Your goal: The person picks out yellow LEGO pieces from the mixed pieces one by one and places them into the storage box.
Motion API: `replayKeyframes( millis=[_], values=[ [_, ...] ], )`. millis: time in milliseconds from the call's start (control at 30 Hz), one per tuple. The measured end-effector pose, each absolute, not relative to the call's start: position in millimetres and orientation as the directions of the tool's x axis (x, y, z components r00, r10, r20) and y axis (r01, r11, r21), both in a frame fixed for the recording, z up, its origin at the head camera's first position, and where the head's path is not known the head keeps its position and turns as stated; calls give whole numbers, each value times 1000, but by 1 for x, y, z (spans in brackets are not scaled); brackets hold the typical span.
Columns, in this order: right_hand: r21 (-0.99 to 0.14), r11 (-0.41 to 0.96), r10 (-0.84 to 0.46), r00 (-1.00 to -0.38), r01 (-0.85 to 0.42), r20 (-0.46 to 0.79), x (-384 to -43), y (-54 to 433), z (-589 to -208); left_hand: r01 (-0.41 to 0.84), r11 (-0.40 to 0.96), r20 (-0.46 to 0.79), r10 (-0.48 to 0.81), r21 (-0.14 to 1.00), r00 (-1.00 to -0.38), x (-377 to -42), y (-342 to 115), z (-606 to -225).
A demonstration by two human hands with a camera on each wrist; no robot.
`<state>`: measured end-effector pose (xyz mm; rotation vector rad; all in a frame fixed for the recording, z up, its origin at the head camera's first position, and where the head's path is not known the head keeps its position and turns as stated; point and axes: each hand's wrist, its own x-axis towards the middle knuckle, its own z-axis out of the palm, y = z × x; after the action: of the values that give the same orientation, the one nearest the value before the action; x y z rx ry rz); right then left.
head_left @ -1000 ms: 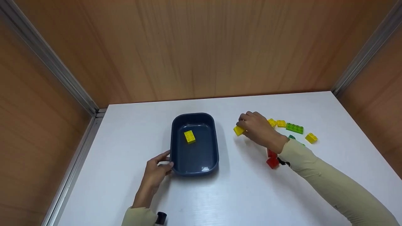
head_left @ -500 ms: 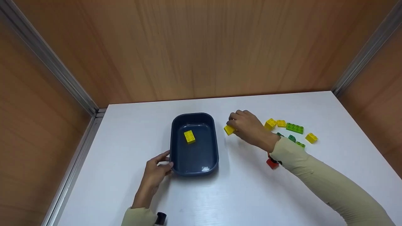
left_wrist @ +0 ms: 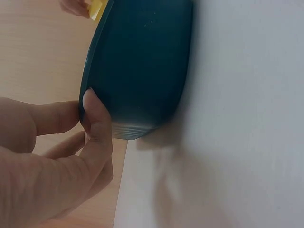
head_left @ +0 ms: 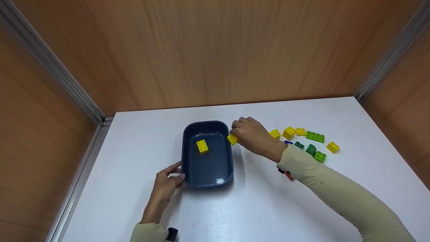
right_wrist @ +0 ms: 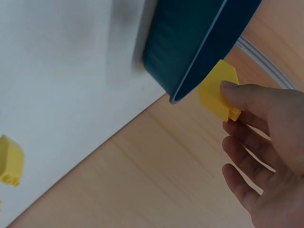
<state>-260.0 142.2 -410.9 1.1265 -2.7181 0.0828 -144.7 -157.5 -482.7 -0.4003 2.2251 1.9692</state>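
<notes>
A dark blue rectangular tray [head_left: 207, 185] stands on the white table with one yellow toy brick [head_left: 202, 146] lying inside it. My left hand [head_left: 167, 183] pinches the tray's near left corner; in the left wrist view the thumb and fingers [left_wrist: 97, 111] close on its rim. My right hand [head_left: 253, 136] pinches another yellow brick [head_left: 232, 139] at the tray's right rim. The right wrist view shows that slanted yellow brick [right_wrist: 218, 90] between thumb and forefinger, just over the rim, with the other fingers loosely bent.
To the right lie loose bricks: several yellow ones [head_left: 289, 133], a long light green one [head_left: 315, 136], dark green ones [head_left: 311, 150] and a light green one [head_left: 320, 156]. A red brick [head_left: 289, 176] is partly hidden under the right sleeve. A wooden panel [head_left: 215, 50] rises behind the table.
My right hand has moved left with the yellow brick, from above the table to the tray's right rim. More of the loose bricks now show behind it. The left hand stays at the tray.
</notes>
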Motion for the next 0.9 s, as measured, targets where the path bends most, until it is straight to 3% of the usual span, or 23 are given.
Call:
replayKeyframes(
  millis=[700, 900],
  values=[
    [108, 611, -790, -596, -784, 144, -255, 80, -413, -276, 98, -266, -107, 956, -958, -144, -156, -483],
    [114, 604, -797, -598, -789, 87, -253, 59, -415, -282, 102, -272, -104, 954, -957, -143, -157, -481]
  ],
)
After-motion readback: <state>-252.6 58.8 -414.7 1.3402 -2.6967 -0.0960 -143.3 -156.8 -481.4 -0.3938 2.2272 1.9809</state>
